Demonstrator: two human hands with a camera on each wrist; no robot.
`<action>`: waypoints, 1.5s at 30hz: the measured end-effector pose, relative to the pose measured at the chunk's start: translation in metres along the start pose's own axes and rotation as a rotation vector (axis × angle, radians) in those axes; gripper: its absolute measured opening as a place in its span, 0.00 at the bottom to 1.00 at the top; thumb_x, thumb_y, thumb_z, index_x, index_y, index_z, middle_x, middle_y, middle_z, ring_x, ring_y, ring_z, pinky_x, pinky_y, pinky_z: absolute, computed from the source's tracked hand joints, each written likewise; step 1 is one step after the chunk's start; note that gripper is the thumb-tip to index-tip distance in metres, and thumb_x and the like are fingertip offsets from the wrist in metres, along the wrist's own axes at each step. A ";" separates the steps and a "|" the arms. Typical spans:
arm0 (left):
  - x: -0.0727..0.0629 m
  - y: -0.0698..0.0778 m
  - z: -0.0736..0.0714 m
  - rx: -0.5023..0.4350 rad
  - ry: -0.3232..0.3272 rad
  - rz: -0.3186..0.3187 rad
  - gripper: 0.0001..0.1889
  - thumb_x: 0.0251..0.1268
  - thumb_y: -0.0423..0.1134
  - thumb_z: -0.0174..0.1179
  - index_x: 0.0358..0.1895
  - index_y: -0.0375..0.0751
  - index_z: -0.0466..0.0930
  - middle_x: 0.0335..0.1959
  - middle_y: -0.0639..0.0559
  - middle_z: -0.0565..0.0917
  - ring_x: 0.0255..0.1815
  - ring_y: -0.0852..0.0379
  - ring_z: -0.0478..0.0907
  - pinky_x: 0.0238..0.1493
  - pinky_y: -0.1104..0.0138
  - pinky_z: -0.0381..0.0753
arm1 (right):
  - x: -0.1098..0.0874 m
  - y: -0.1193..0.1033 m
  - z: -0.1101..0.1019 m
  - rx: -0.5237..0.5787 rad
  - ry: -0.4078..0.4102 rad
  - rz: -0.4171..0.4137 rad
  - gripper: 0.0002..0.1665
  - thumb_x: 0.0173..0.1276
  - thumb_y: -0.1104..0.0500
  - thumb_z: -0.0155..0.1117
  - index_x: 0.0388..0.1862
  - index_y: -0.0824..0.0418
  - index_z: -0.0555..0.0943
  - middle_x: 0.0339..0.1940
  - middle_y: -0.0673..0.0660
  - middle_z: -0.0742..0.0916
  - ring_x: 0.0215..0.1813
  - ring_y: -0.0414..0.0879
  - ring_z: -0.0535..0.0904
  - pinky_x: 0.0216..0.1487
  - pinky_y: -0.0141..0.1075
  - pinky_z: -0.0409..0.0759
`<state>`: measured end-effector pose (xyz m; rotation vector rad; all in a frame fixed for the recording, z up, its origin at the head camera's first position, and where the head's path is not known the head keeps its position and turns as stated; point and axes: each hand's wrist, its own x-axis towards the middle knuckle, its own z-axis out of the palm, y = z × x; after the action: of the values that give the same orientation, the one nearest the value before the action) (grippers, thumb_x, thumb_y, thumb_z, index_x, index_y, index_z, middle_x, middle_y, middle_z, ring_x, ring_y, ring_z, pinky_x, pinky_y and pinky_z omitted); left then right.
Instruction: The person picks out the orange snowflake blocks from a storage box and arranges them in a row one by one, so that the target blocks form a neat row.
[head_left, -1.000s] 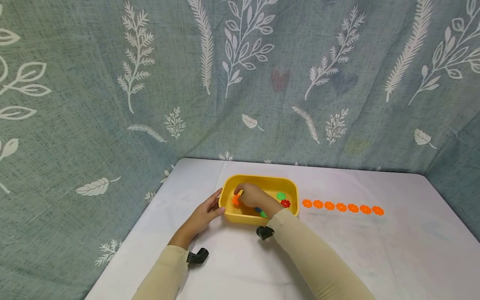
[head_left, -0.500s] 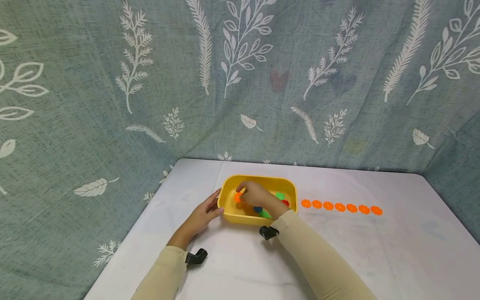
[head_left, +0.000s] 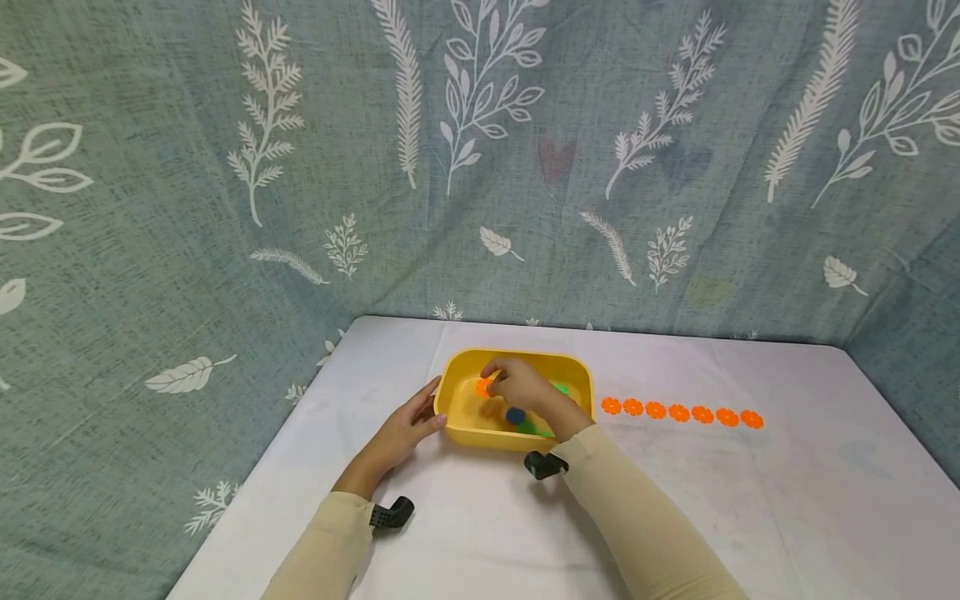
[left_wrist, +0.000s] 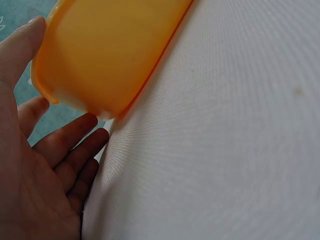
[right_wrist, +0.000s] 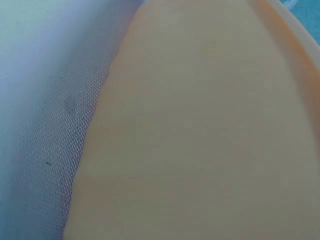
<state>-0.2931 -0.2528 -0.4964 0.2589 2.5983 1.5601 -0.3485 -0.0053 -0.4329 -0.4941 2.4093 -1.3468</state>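
Observation:
A yellow plastic box [head_left: 472,438] stands on the white cloth. At its left end is my left hand [head_left: 399,435], fingers relaxed and spread, thumb and fingertips touching the rim and wall; the left wrist view shows this box end [left_wrist: 110,55] close up. My right hand [head_left: 527,388] reaches inside the box and pinches an orange flower-shaped disc [head_left: 482,387] between thumb and fingers. Below the hand lie a blue disc [head_left: 515,416] and a green disc [head_left: 527,427]. The forearm partly covers the box's right side. In the right wrist view a broad tan surface hides the hand.
Right of the box, several orange flower-shaped discs [head_left: 678,412] form a line on the white cloth [head_left: 787,492]. A leaf-patterned curtain [head_left: 450,250] rises behind and to the left of the table.
My right hand has drawn slightly up and to the right inside the box, carrying the orange disc, and more of the blue disc shows. The left hand stays at the box's end.

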 end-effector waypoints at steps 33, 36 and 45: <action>-0.003 0.003 0.001 0.009 0.006 0.027 0.39 0.65 0.53 0.63 0.76 0.68 0.54 0.67 0.51 0.73 0.69 0.49 0.66 0.70 0.44 0.53 | -0.029 0.009 -0.031 0.042 0.088 0.003 0.14 0.70 0.63 0.60 0.53 0.60 0.79 0.35 0.56 0.82 0.37 0.56 0.76 0.33 0.35 0.73; -0.002 0.003 0.001 0.009 0.003 0.026 0.39 0.65 0.52 0.63 0.76 0.67 0.54 0.67 0.51 0.72 0.69 0.49 0.66 0.70 0.44 0.54 | -0.034 0.009 -0.035 0.015 0.101 0.001 0.14 0.71 0.62 0.61 0.54 0.59 0.79 0.35 0.56 0.82 0.32 0.51 0.74 0.30 0.35 0.72; -0.002 0.002 0.000 0.010 0.003 0.036 0.39 0.65 0.52 0.62 0.77 0.64 0.53 0.67 0.50 0.72 0.69 0.48 0.66 0.70 0.44 0.55 | -0.044 0.011 -0.048 0.013 0.094 0.039 0.19 0.71 0.59 0.60 0.60 0.59 0.77 0.41 0.60 0.83 0.21 0.47 0.65 0.15 0.34 0.63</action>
<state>-0.2913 -0.2518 -0.4943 0.3058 2.6186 1.5608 -0.3330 0.0557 -0.4135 -0.3858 2.4699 -1.3979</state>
